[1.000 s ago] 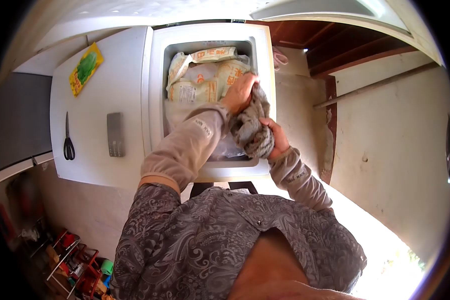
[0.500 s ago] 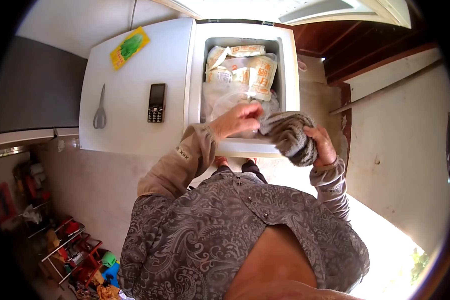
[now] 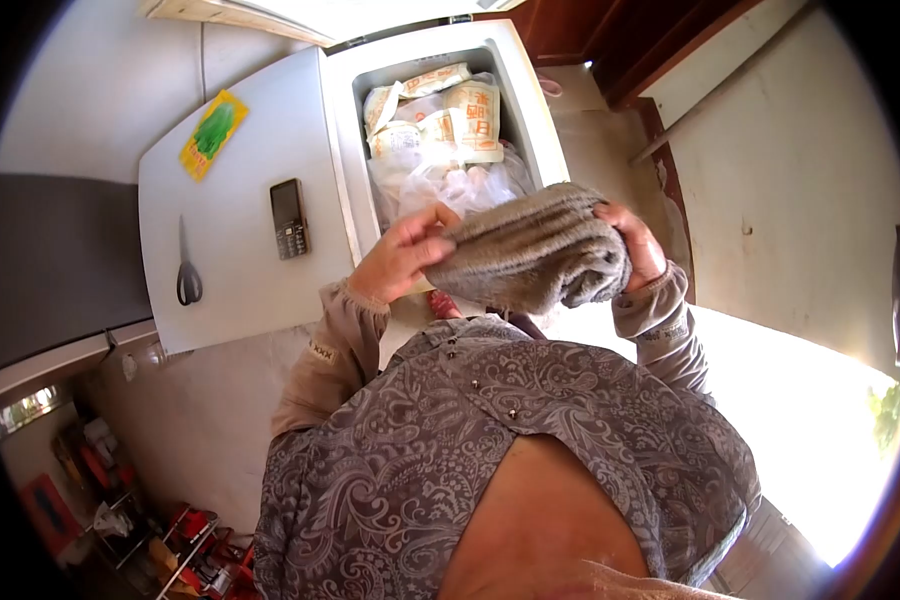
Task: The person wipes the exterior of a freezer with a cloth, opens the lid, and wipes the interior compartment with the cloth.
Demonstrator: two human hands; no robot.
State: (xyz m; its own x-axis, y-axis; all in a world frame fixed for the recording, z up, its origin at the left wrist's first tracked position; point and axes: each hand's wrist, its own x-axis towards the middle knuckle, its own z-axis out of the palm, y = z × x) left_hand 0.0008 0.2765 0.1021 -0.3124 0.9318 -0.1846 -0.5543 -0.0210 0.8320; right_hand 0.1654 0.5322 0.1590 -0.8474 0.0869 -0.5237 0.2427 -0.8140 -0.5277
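A bunched grey-brown cloth [image 3: 530, 250], fuzzy like a towel, is stretched between my two hands in front of the open chest freezer [image 3: 530, 110]. My left hand [image 3: 402, 256] is closed on its left end, with thumb and fingers at the edge. Round the thicker, folded right end, my right hand [image 3: 638, 246] is closed, its fingertips on top. Inside the freezer, behind the cloth, lie printed packets [image 3: 473, 118] and a clear plastic bag [image 3: 440, 182]. The cloth covers the freezer's front corner.
Left of the freezer is a white top [image 3: 240, 290] bearing a mobile phone [image 3: 290, 220], scissors [image 3: 188, 275] and a yellow-green packet [image 3: 213, 133]. The freezer's raised lid [image 3: 370, 15] stands at the back. A cluttered rack [image 3: 195, 550] stands on the floor at lower left.
The cloth has been spread wider, and my left hand has moved from over the freezer onto its left end. The view has turned and shifted, so the freezer appears farther left.
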